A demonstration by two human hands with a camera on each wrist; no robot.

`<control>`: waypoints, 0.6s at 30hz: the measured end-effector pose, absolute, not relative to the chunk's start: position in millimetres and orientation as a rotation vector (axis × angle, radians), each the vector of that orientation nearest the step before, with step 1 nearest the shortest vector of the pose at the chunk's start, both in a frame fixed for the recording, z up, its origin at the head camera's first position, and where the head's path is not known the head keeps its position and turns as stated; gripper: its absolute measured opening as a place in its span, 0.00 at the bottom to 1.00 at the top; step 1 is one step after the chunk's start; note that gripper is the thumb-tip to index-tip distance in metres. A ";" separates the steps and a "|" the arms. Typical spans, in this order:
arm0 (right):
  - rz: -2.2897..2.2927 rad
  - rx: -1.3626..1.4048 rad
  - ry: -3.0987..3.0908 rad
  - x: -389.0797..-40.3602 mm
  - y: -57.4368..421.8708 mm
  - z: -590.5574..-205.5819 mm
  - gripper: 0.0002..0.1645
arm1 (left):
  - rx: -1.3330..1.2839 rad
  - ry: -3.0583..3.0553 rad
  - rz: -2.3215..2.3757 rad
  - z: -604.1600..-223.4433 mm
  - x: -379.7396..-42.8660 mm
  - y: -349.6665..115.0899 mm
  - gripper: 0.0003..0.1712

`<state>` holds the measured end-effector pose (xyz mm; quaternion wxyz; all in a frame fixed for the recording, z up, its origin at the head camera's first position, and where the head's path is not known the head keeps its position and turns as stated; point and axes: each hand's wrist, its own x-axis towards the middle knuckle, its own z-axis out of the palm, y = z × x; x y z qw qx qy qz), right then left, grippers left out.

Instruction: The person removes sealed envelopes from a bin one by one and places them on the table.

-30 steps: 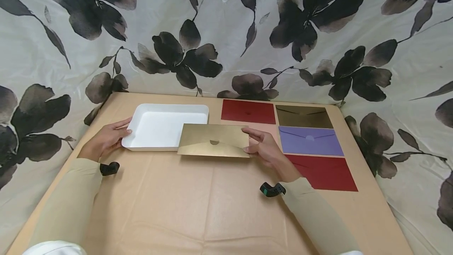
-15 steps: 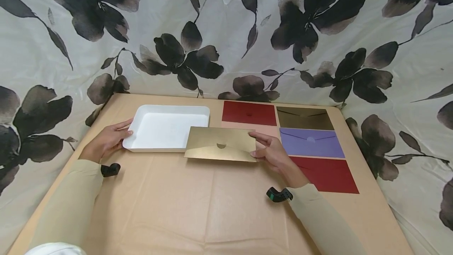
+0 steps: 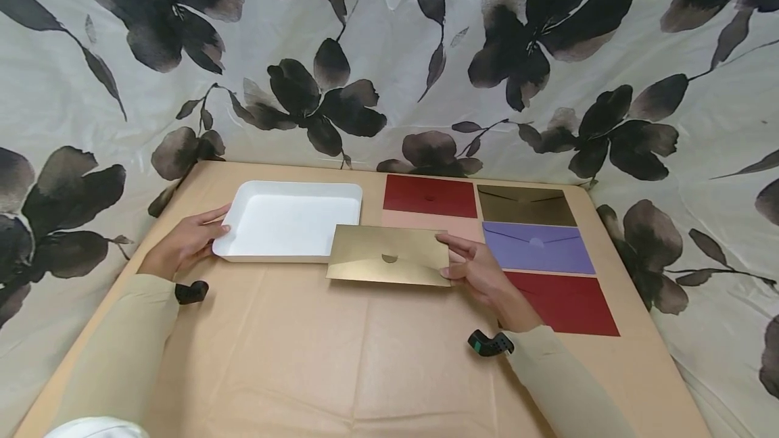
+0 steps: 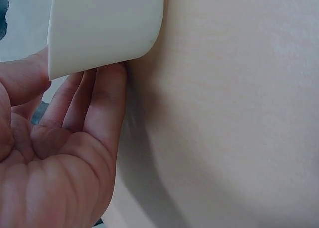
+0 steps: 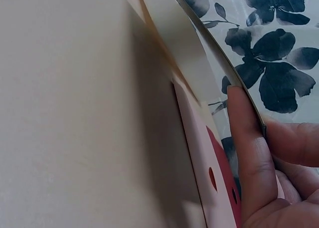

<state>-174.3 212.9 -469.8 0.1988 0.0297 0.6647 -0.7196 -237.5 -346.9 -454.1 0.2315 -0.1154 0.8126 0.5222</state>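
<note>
My right hand (image 3: 487, 279) pinches the right edge of a gold envelope (image 3: 389, 249) between thumb and fingers. It hangs above the table, its half-round flap tab facing up, and covers the white tray's front right corner. Edge-on in the right wrist view, the gold envelope (image 5: 219, 53) is a thin strip between the fingertips. With my left hand (image 3: 182, 245) I grip the left end of the white tray (image 3: 289, 222). In the left wrist view the thumb lies at the tray's rim and the other fingers reach beneath its rounded corner.
Right of the tray lie a red envelope (image 3: 430, 196), a brown-gold one (image 3: 526, 205), a purple one (image 3: 538, 247) and another red one (image 3: 578, 306). A pink envelope (image 3: 404, 218) is mostly hidden behind the held one. Floral cloth (image 3: 420, 53) rises behind the table (image 3: 341, 370).
My right hand has carried the gold envelope to the right and slightly nearer to me, uncovering more of the tray. The left hand keeps its hold on the tray, which stays in place.
</note>
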 end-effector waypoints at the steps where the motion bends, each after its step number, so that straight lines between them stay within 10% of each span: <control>1: -2.013 0.084 1.856 -173.7 213.9 -469.9 0.49 | -0.315 2.234 1.432 -454.3 -237.7 -347.1 0.41; 18: -1.972 0.057 1.919 -169.7 247.3 -472.2 0.48 | -0.324 2.205 1.440 -456.3 -243.1 -339.7 0.41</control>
